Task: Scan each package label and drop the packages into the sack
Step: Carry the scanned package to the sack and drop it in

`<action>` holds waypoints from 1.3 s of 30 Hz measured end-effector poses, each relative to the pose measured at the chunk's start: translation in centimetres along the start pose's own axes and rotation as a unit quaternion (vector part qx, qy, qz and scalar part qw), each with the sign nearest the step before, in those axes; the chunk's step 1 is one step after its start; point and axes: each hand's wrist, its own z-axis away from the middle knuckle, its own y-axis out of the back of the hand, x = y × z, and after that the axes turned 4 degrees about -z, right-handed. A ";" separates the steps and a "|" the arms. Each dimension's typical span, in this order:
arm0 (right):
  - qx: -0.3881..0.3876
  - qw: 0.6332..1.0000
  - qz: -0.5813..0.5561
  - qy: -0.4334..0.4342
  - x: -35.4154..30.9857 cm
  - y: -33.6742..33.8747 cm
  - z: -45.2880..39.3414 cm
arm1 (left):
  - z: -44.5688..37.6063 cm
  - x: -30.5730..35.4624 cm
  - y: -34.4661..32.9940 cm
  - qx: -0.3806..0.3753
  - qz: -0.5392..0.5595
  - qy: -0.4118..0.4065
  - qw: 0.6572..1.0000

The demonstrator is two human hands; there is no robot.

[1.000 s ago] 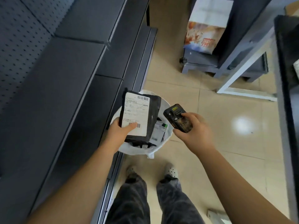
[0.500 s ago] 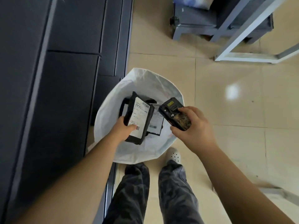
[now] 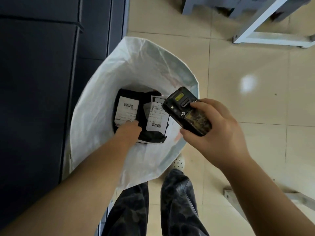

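Black soft-plastic package (image 3: 127,109) looks light and floppy, best pinched at its lower edge, where left hand (image 3: 130,132) grips it inside the sack (image 3: 105,92); right hand (image 3: 214,132) clasps the scanner (image 3: 186,110).

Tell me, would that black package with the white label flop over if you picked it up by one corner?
Probably a little. The black package looks like a soft plastic mailer with wrinkled edges, so it would likely sag. It seems light, since the left hand handles it alone inside the sack. Its smooth film could be slippery.
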 end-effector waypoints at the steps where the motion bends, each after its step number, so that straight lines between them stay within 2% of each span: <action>1: 0.000 1.000 0.003 0.004 0.0 -0.1 -0.2 | -0.6 0.1 -0.5 0.005 -0.008 -0.008 1.000; 7: 0.007 1.000 -0.001 0.023 -0.2 -0.3 -0.7 | -3.3 0.2 -3.2 -0.013 0.041 -0.029 0.999; 11: 0.006 0.999 -0.008 0.031 -0.2 -0.3 -0.7 | -3.8 0.1 -4.8 -0.023 0.055 -0.012 0.998; 16: 0.006 0.999 -0.010 0.030 -0.4 -0.6 -0.7 | -4.2 0.8 -5.9 0.040 0.012 0.039 0.998; 20: 0.000 1.000 0.001 0.028 -0.7 -0.7 -0.6 | -4.4 0.7 -6.9 -0.026 -0.008 0.029 0.999; 23: 0.005 1.000 0.010 0.017 -1.0 -0.8 -0.8 | -4.2 -0.1 -6.5 -0.067 0.041 0.035 0.996; 25: 0.013 1.000 0.009 0.009 -1.4 -0.8 -1.0 | -3.4 -0.8 -5.6 -0.060 0.121 0.051 0.990; 27: 0.015 1.000 0.000 0.000 -1.9 -0.6 -1.1 | -1.6 -1.3 -4.0 -0.001 0.255 0.072 0.964; 29: 0.012 1.000 -0.008 -0.005 -2.6 -0.2 -1.1 | 1.2 -1.2 -1.3 0.068 0.402 0.085 0.909; 31: 0.010 1.000 -0.004 -0.011 -3.4 0.6 -1.0 | 4.7 -0.7 2.0 0.124 0.491 0.088 0.858; 39: 0.020 0.999 -0.043 -0.006 -11.2 7.9 -0.2 | 23.0 -0.9 12.0 0.344 0.525 0.052 0.777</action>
